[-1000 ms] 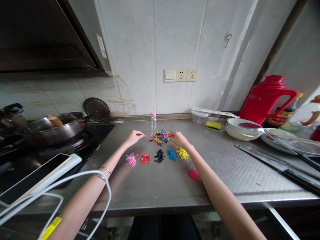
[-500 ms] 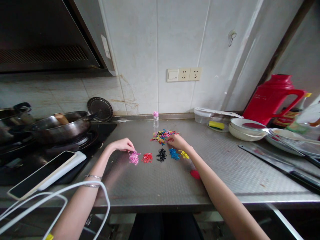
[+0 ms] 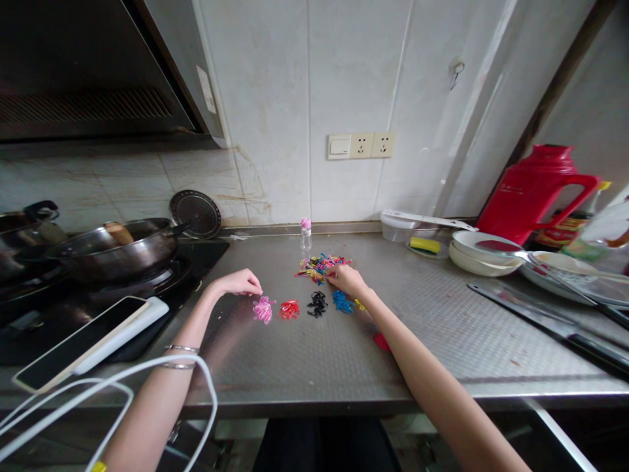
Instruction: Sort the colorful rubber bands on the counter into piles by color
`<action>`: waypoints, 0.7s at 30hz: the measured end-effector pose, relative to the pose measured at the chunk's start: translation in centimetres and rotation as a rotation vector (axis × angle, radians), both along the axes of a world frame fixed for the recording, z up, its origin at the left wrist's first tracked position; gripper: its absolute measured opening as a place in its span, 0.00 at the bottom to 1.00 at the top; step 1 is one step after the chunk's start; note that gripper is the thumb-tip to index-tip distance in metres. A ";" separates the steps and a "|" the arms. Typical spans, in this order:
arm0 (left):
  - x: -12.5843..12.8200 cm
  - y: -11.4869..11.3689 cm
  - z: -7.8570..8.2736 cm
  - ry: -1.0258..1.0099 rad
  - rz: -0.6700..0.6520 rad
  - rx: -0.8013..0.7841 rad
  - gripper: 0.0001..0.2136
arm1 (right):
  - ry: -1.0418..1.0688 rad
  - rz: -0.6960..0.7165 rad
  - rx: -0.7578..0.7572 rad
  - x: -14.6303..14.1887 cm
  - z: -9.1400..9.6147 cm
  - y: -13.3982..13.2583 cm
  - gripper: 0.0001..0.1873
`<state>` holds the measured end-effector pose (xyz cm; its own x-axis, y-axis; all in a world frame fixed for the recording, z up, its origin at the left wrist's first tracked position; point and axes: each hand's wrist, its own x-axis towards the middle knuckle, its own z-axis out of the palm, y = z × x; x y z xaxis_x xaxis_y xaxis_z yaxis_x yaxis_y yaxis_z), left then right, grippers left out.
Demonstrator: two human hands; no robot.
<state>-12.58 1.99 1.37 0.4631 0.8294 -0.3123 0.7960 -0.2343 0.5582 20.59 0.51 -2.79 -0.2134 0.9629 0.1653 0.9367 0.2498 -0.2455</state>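
Note:
My left hand (image 3: 242,282) hovers just above and left of a pile of pink rubber bands (image 3: 264,309), fingertips pressed together; whether anything is between them is too small to tell. The fingertips of my right hand (image 3: 344,278) are closed at the front right edge of a mixed multicoloured heap of rubber bands (image 3: 319,267), and what they grip is hidden. In a row in front lie red bands (image 3: 289,310), black bands (image 3: 317,304) and blue bands (image 3: 343,301). Yellow bands (image 3: 360,305) are partly covered by my right wrist.
A small pink-capped bottle (image 3: 306,235) stands behind the heap. On the left are a hob with a pan (image 3: 118,252), a phone (image 3: 81,341) and a white cable (image 3: 211,387). On the right are stacked bowls (image 3: 484,259), a knife (image 3: 531,321) and a red flask (image 3: 528,196).
My left hand has drawn slightly up and left, off the pink pile. My right hand has shifted a little left at the heap, and its forearm now covers more of the yellow bands.

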 end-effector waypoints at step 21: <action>0.3 0.4 -0.4 -0.101 0.067 0.108 0.19 | -0.008 0.007 0.102 0.3 0.3 -0.3 0.12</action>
